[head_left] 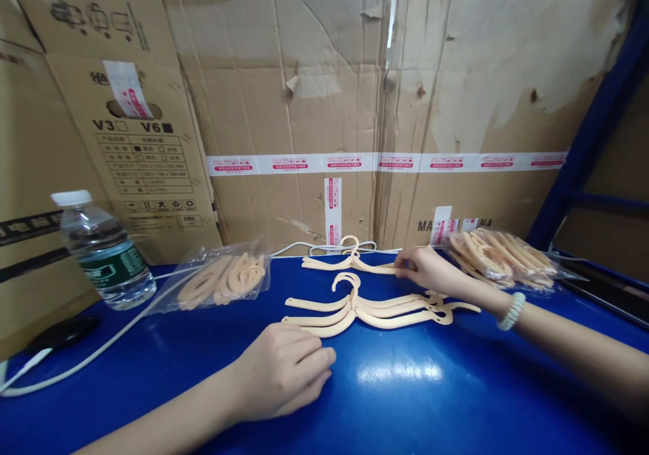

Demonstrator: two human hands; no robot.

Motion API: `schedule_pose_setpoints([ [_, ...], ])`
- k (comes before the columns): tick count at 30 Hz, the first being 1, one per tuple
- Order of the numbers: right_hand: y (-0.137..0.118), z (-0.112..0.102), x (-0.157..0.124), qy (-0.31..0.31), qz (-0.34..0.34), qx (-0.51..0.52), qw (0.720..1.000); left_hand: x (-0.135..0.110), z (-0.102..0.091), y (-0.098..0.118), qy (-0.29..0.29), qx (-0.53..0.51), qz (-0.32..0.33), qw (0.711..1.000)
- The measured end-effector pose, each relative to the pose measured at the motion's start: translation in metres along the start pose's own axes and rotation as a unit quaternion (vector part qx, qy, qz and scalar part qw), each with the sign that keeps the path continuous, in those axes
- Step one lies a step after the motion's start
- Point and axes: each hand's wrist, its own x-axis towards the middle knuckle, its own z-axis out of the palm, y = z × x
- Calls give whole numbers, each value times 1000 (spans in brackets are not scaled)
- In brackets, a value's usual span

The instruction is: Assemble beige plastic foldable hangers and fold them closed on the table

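Note:
Several cream-coloured folding hangers lie in a row on the blue table. My right hand reaches across and pinches the right end of the back hanger. In front of it lies a group of hangers with hooks pointing away from me and arms overlapping. My left hand rests on the table by the left arm of the nearest hanger. Its fingers are curled closed and their tips are turned out of sight, so whatever they may hold is hidden. That hanger's arm end is partly covered by the hand.
Bagged hanger parts lie at left, and a fuller plastic bag of them at right. A water bottle, a black mouse-like object and a white cable occupy the left side. Cardboard walls off the back.

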Motion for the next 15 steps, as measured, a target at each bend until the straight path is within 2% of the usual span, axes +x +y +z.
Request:
schedule_pose_setpoints([
  [4,7,-14,-7,61,23,3,998,-2,2,-1,15,-9,-27,999],
  [9,4,-30,-31,109,25,20,994,-4,1,0,116,-16,-88,989],
  [12,-9,-28,-49,100,1,67,993,-3,0,1,154,17,-143,978],
  [15,-24,-19,-63,60,-13,111,992,-3,1,2,146,52,-182,971],
])
